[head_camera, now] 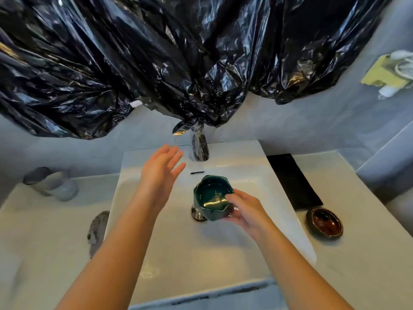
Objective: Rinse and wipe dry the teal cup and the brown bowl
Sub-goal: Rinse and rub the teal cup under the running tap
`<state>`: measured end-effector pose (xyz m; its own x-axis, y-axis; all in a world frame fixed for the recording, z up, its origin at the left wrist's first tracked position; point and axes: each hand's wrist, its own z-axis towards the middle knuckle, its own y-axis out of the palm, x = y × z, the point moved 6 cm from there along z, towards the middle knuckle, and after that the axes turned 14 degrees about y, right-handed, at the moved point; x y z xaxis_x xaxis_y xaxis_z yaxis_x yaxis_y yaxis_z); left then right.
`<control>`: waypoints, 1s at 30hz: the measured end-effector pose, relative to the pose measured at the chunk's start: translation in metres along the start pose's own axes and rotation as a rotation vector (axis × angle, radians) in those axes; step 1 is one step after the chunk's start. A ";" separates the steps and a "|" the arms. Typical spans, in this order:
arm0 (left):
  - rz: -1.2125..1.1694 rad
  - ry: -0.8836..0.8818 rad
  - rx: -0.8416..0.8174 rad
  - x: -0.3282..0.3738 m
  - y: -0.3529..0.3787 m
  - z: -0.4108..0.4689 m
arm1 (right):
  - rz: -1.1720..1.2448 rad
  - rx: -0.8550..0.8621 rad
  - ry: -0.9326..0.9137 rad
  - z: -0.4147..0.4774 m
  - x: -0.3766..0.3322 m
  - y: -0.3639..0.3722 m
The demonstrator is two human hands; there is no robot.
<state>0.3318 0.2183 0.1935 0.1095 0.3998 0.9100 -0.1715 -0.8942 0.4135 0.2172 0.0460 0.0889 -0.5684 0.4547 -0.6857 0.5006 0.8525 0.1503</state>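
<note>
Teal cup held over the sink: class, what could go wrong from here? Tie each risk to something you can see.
1. The right hand alone grips the glossy teal cup at its rim above the sink; once wet it might slip and chip.
2. The left hand, open, reaches toward a faucet wrapped in black plastic, which may hinder working it.
</note>
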 end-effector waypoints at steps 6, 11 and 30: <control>-0.242 -0.039 0.016 0.006 0.006 0.023 | 0.005 0.037 -0.022 0.019 -0.012 0.015; -0.289 -0.050 0.039 0.004 0.003 0.027 | 0.024 -0.001 -0.022 0.030 -0.017 0.025; -0.240 0.004 0.003 0.013 0.012 0.032 | 0.056 -0.042 0.002 0.045 -0.014 0.030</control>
<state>0.3625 0.2060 0.2099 0.1428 0.6021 0.7855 -0.1381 -0.7738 0.6182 0.2697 0.0537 0.0707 -0.5418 0.5024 -0.6738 0.5040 0.8357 0.2179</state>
